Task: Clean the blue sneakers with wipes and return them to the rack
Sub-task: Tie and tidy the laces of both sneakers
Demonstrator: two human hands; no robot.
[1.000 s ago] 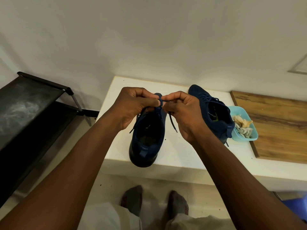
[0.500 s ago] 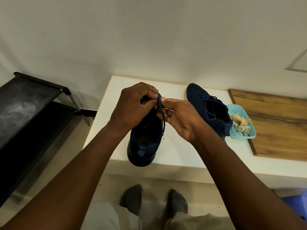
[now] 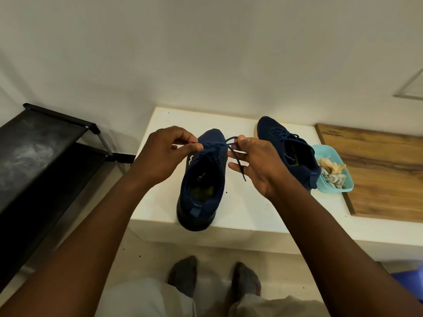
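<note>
Soft, even indoor light falls from above, leaving the white surface (image 3: pixel 240 209) bright, with only a faint shadow beside the near sneaker (image 3: pixel 201 193). Wide-angle distortion bows the black rack (image 3: pixel 45 145) at the left edge. Focus is mildly soft throughout.

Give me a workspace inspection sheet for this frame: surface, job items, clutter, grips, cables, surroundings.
surface: white ledge, a few dark specks on it.
job's things: near blue sneaker, heel at the front edge; second blue sneaker behind, to the right; black shoe rack at left.
clutter: teal tub holding used wipes, straddling the edge of a wooden board.
grips: left hand pinches the near sneaker's lace; right hand pinches its loop, one end dangling.
cables: nothing seen.
surroundings: white wall, floor, grey-socked feet.
</note>
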